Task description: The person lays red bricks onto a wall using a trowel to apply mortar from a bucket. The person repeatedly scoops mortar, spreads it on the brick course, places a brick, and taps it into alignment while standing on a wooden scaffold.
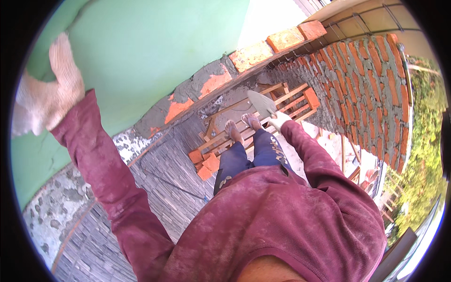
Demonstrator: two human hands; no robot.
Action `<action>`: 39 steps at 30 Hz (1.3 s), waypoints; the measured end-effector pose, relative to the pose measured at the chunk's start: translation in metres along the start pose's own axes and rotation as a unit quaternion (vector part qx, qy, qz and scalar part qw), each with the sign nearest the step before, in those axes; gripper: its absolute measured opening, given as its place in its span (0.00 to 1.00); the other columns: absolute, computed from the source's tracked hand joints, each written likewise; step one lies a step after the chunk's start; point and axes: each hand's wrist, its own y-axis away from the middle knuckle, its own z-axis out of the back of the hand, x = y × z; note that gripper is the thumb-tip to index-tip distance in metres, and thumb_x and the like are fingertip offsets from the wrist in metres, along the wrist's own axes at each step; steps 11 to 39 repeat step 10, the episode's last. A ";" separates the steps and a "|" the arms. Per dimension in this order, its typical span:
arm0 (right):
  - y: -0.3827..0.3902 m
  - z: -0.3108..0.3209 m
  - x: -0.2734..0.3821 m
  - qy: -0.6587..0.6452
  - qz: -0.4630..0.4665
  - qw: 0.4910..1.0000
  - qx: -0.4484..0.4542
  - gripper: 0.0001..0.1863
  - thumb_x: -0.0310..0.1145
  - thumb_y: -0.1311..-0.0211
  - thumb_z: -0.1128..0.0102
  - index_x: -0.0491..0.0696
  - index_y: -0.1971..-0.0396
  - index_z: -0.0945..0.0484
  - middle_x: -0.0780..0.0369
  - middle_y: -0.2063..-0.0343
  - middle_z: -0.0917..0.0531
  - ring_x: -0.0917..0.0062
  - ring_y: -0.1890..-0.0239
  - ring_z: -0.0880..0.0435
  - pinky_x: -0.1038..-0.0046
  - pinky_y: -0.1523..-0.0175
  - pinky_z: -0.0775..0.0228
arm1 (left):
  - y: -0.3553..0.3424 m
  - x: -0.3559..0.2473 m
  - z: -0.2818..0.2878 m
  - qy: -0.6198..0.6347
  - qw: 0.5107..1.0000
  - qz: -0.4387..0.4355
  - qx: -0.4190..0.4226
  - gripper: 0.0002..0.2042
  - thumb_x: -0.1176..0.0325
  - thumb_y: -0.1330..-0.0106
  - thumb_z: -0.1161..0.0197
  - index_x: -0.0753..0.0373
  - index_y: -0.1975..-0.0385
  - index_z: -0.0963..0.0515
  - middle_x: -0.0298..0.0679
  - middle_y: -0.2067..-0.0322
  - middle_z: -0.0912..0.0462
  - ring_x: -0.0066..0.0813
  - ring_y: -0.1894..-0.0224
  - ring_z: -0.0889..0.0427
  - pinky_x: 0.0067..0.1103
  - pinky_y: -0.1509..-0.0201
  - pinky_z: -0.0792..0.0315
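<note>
My left hand (52,96), in a pale knit glove, is raised at the far left with its fingers apart. It is against or close to the green wall (155,51); contact is unclear. My right hand (280,120), also in a pale glove, is lowered beside my leg and closed round a trowel (261,103). The trowel's grey blade points away, up and to the left. Along the foot of the green wall runs a ledge with grey mortar (199,81) smeared over orange brick. Farther along it sit orange bricks (286,39), in a row.
My feet stand on a slatted wooden scaffold (225,136) high above the ground. Loose bricks (206,164) lie at its left end, and one brick (311,98) at its right end. A rough brick wall (357,84) rises on the right, with steel bars (361,21) above.
</note>
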 end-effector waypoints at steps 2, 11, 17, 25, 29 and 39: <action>0.025 -0.026 -0.030 -0.112 -0.032 0.993 0.015 0.26 0.45 0.35 0.34 0.42 0.46 0.24 0.55 0.75 0.15 0.68 0.83 0.17 0.62 0.76 0.23 | -0.001 -0.023 0.002 0.186 0.980 0.001 -0.065 0.40 0.34 0.46 0.21 0.64 0.44 0.15 0.48 0.44 0.14 0.49 0.42 0.16 0.34 0.38 0.21; 0.133 -0.087 -0.102 -0.247 -0.270 0.929 0.052 0.22 0.41 0.41 0.30 0.44 0.51 0.14 0.55 0.68 0.11 0.66 0.76 0.12 0.61 0.67 0.18 | -0.033 -0.029 0.012 -0.069 0.973 -0.166 -0.144 0.30 0.32 0.49 0.23 0.49 0.56 0.12 0.36 0.62 0.22 0.44 0.59 0.25 0.52 0.52 0.35; 0.133 -0.087 -0.102 -0.247 -0.270 0.929 0.052 0.22 0.41 0.41 0.30 0.44 0.51 0.14 0.55 0.68 0.11 0.66 0.76 0.12 0.61 0.67 0.18 | -0.033 -0.029 0.012 -0.069 0.973 -0.166 -0.144 0.30 0.32 0.49 0.23 0.49 0.56 0.12 0.36 0.62 0.22 0.44 0.59 0.25 0.52 0.52 0.35; 0.133 -0.087 -0.102 -0.247 -0.270 0.929 0.052 0.22 0.41 0.41 0.30 0.44 0.51 0.14 0.55 0.68 0.11 0.66 0.76 0.12 0.61 0.67 0.18 | -0.033 -0.029 0.012 -0.069 0.973 -0.166 -0.144 0.30 0.32 0.49 0.23 0.49 0.56 0.12 0.36 0.62 0.22 0.44 0.59 0.25 0.52 0.52 0.35; 0.133 -0.087 -0.102 -0.247 -0.270 0.929 0.052 0.22 0.41 0.41 0.30 0.44 0.51 0.14 0.55 0.68 0.11 0.66 0.76 0.12 0.61 0.67 0.18 | -0.033 -0.029 0.012 -0.069 0.973 -0.166 -0.144 0.30 0.32 0.49 0.23 0.49 0.56 0.12 0.36 0.62 0.22 0.44 0.59 0.25 0.52 0.52 0.35; 0.133 -0.087 -0.102 -0.247 -0.270 0.929 0.052 0.22 0.41 0.41 0.30 0.44 0.51 0.14 0.55 0.68 0.11 0.66 0.76 0.12 0.61 0.67 0.18 | -0.033 -0.029 0.012 -0.069 0.973 -0.166 -0.144 0.30 0.32 0.49 0.23 0.49 0.56 0.12 0.36 0.62 0.22 0.44 0.59 0.25 0.52 0.52 0.35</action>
